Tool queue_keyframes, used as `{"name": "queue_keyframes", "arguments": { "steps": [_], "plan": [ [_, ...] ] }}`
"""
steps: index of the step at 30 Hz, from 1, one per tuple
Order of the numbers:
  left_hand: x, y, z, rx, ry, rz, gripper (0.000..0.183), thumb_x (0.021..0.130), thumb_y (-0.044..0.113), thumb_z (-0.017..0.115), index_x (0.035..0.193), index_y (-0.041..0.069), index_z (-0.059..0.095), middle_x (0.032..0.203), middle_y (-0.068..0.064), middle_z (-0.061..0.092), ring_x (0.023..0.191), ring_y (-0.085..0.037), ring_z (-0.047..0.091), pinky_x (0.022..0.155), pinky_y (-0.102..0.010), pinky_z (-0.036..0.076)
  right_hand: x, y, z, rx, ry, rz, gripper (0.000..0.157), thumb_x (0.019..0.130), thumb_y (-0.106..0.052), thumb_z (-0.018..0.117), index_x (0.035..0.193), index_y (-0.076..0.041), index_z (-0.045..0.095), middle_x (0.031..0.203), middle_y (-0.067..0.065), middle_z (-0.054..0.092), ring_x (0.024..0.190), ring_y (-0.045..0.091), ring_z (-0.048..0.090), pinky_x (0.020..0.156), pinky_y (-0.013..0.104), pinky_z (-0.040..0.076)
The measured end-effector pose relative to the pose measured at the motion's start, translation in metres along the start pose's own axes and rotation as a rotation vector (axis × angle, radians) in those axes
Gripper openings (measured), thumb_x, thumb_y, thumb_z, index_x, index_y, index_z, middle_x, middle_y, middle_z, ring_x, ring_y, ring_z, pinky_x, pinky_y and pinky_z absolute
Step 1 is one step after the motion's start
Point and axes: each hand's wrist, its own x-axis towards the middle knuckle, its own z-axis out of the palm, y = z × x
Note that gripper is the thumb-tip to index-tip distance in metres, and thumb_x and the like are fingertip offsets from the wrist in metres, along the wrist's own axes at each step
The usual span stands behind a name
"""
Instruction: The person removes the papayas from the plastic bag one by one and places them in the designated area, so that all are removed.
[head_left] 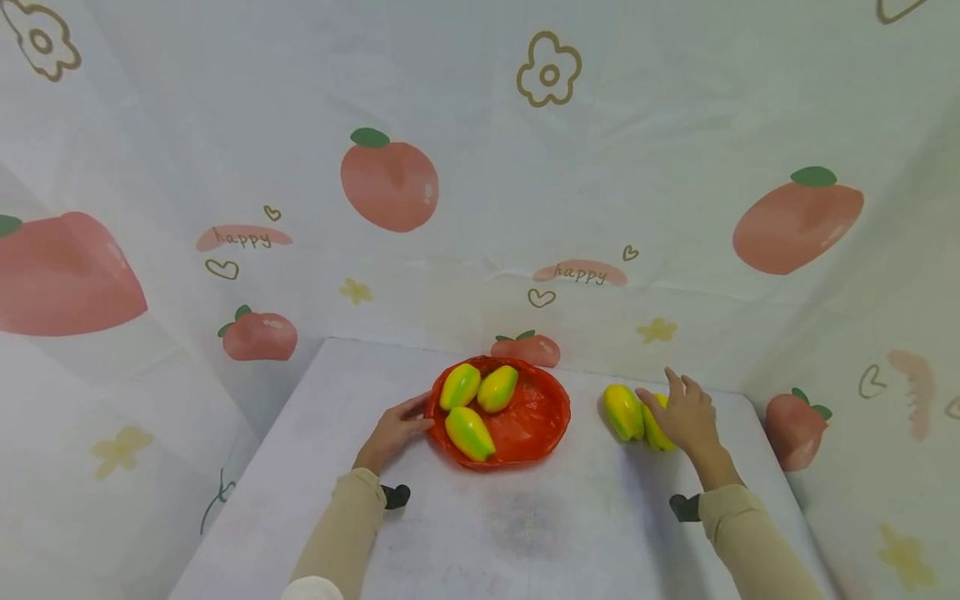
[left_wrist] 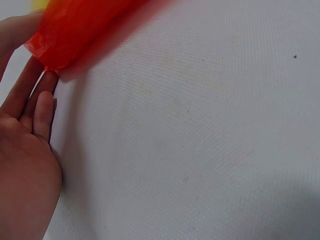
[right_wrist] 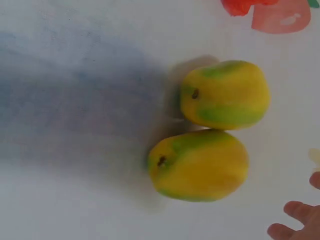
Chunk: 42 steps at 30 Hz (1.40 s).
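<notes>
Above the right part of the white table (head_left: 525, 533), hovering with the right hand (head_left: 690, 419), spread-fingered, gripping nothing and, judging by the right wrist view, touching nothing. Just down and left from there, close to an oblong, glossy yellow-green fruit (head_left: 657, 431), partly covered in the head view, with stem end near and long axis running front to back. Next, leftward to a matching oblong fruit (head_left: 624, 412), alongside and touching. Farther off, over to a shallow round dish of crinkled red plastic (head_left: 532, 442), holding three similar yellow-green fruits (head_left: 470, 434). At its left rim, pinching with the left hand (head_left: 392, 435), much farther from the loose pair.
</notes>
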Motion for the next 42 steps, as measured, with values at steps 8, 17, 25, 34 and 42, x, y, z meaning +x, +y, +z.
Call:
{"name": "queue_keyframes", "arguments": {
  "steps": [8,17,25,34,42],
  "plan": [
    [0.003,-0.001,0.000,0.006,-0.002,-0.005,0.061,0.093,0.035,0.074,0.149,0.037,0.052,0.157,-0.002,0.050,0.150,-0.030,0.040,0.123,-0.055,0.035,0.002,-0.021,-0.010,-0.034,0.031,-0.079,0.094,0.099,-0.072,0.036,0.159,-0.001,0.022,0.158,0.042,0.019,0.139,0.069,0.022,0.109,0.086,0.019],
    [0.005,-0.003,-0.001,-0.020,-0.005,-0.002,0.060,0.092,0.033,0.075,0.148,0.036,0.053,0.156,-0.001,0.051,0.151,-0.029,0.040,0.124,-0.053,0.035,0.003,-0.045,-0.014,-0.107,-0.018,-0.118,0.102,0.093,-0.078,0.039,0.163,-0.008,0.016,0.165,0.036,0.008,0.147,0.066,0.011,0.112,0.086,0.008],
    [0.004,-0.003,-0.001,-0.011,-0.003,0.000,0.060,0.093,0.034,0.074,0.149,0.035,0.053,0.157,-0.003,0.051,0.150,-0.031,0.041,0.124,-0.054,0.034,0.001,-0.067,-0.016,-0.118,-0.014,-0.180,0.103,0.090,-0.077,0.048,0.163,-0.012,0.018,0.167,0.031,0.006,0.150,0.062,0.008,0.113,0.085,0.005],
    [0.006,-0.002,0.000,-0.012,-0.016,0.005,0.061,0.092,0.034,0.075,0.149,0.036,0.053,0.157,-0.002,0.050,0.151,-0.029,0.039,0.124,-0.054,0.034,0.003,-0.079,-0.013,-0.113,0.029,-0.259,0.101,0.089,-0.074,0.055,0.162,-0.013,0.022,0.168,0.029,0.009,0.150,0.061,0.010,0.114,0.085,0.008],
    [0.007,-0.004,-0.001,-0.024,-0.011,-0.006,0.061,0.091,0.034,0.076,0.148,0.036,0.054,0.158,-0.003,0.050,0.152,-0.030,0.039,0.125,-0.054,0.033,0.004,-0.096,-0.012,-0.081,-0.018,-0.282,0.102,0.089,-0.071,0.058,0.164,-0.014,0.019,0.169,0.027,0.005,0.152,0.059,0.007,0.116,0.083,0.007]
  ]
}}
